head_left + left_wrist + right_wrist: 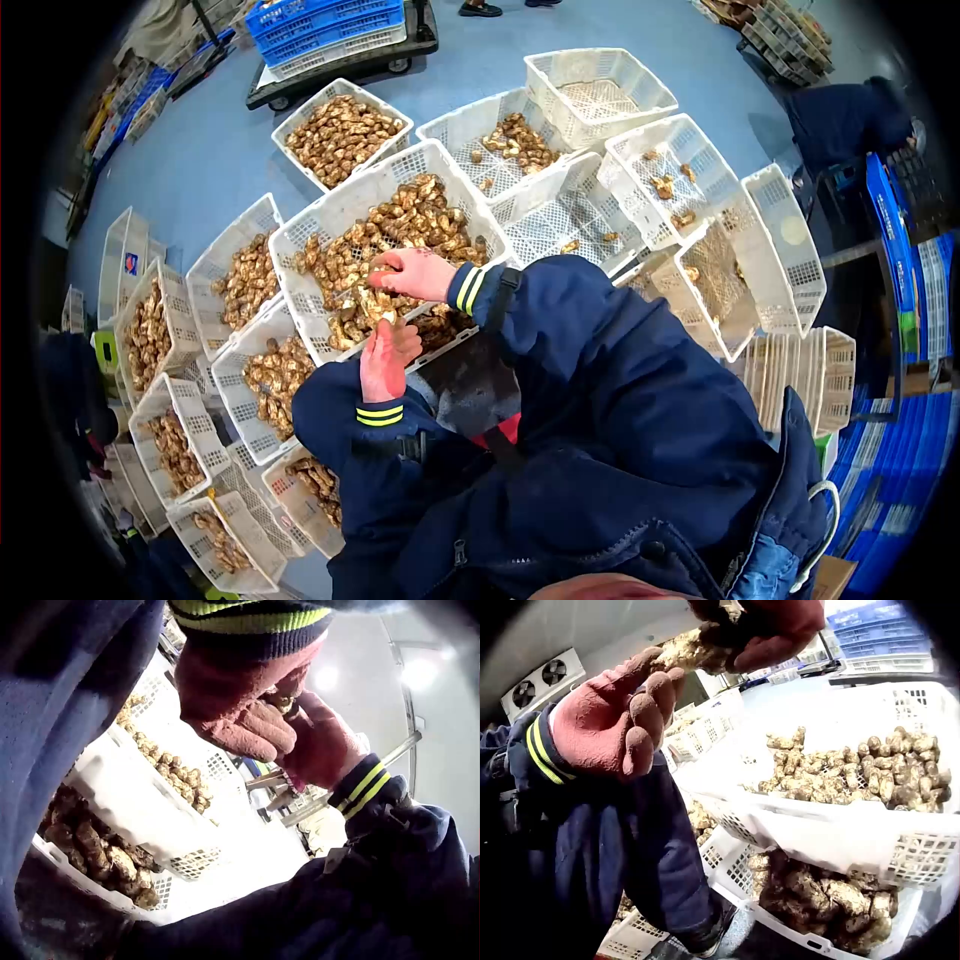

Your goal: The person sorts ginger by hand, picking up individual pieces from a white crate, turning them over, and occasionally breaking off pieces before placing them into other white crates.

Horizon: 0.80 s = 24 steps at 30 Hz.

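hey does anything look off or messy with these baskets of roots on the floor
Nothing is spilled or broken. The white baskets sit tilted and overlapping rather than flat, and those at upper right are nearly empty while the others are heaped. Both gloved hands, left hand and right hand, hold one knobbly root.

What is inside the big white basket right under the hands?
The big white basket is filled with knobbly brown roots. Both gloved hands, left hand and right hand, hold one root above it. The pile and arms hide the basket's bottom.
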Each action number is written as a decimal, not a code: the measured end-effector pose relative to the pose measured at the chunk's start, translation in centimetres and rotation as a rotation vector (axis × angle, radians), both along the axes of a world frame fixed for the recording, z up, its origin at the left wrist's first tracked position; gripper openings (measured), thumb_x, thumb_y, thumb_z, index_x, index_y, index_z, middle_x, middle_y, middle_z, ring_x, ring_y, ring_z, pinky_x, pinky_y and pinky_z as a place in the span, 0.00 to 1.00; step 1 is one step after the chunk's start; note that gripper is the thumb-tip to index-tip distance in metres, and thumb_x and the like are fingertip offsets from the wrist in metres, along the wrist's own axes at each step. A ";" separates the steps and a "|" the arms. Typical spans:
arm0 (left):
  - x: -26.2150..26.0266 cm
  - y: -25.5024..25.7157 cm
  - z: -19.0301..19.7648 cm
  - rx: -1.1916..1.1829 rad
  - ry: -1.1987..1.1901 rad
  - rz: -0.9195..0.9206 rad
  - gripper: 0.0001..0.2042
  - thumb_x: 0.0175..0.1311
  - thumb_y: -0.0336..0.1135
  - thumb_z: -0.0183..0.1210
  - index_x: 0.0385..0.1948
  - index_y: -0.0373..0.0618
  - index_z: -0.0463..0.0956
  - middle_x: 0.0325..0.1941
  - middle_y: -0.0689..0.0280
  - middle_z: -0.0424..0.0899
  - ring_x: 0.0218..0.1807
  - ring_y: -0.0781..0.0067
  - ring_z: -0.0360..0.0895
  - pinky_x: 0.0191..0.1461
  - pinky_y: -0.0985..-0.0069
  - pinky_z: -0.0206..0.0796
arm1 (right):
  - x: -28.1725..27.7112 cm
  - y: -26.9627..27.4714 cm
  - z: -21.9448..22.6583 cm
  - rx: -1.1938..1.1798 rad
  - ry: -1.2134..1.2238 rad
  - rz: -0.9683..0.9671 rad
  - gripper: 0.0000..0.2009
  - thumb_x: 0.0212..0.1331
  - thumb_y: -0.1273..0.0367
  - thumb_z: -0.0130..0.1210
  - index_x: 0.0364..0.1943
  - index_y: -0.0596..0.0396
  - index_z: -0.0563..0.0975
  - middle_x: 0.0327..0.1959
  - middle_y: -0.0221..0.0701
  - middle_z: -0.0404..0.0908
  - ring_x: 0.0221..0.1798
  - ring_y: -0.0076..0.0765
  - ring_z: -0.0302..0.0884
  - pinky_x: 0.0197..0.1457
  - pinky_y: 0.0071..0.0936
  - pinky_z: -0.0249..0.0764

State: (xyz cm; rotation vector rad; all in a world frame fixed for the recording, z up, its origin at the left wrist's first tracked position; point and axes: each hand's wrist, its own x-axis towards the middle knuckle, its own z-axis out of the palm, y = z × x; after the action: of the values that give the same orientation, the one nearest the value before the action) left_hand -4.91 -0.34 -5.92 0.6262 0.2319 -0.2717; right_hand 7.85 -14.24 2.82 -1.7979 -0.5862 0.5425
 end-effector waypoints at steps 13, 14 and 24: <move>0.4 0.2 0.4 0.018 -0.075 -0.018 0.20 0.63 0.49 0.45 0.38 0.36 0.64 0.41 0.56 0.70 0.40 0.67 0.68 0.46 0.73 0.62 | 0.3 0.1 -0.1 -0.141 0.007 -0.024 0.25 0.46 0.48 0.51 0.34 0.57 0.76 0.30 0.45 0.78 0.36 0.46 0.76 0.40 0.34 0.70; 0.2 0.2 0.5 0.082 -0.073 0.000 0.17 0.64 0.49 0.44 0.39 0.43 0.63 0.43 0.58 0.66 0.41 0.65 0.66 0.47 0.71 0.60 | 0.4 0.1 -0.1 -0.109 0.018 -0.008 0.24 0.47 0.48 0.51 0.31 0.58 0.75 0.29 0.45 0.78 0.36 0.46 0.76 0.40 0.34 0.69; 0.1 -0.8 2.7 0.129 0.028 0.102 0.18 0.64 0.54 0.38 0.35 0.47 0.61 0.38 0.63 0.63 0.42 0.65 0.63 0.53 0.67 0.58 | 0.1 -0.3 1.2 -0.110 0.017 -0.008 0.22 0.48 0.50 0.51 0.34 0.56 0.75 0.31 0.42 0.78 0.36 0.44 0.76 0.39 0.34 0.69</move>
State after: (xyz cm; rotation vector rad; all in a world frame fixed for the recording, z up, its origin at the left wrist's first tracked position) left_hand -4.85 -1.17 -3.23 0.7364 0.3090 -0.1680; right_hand 7.97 -14.54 3.98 -1.8962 -0.5468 0.5942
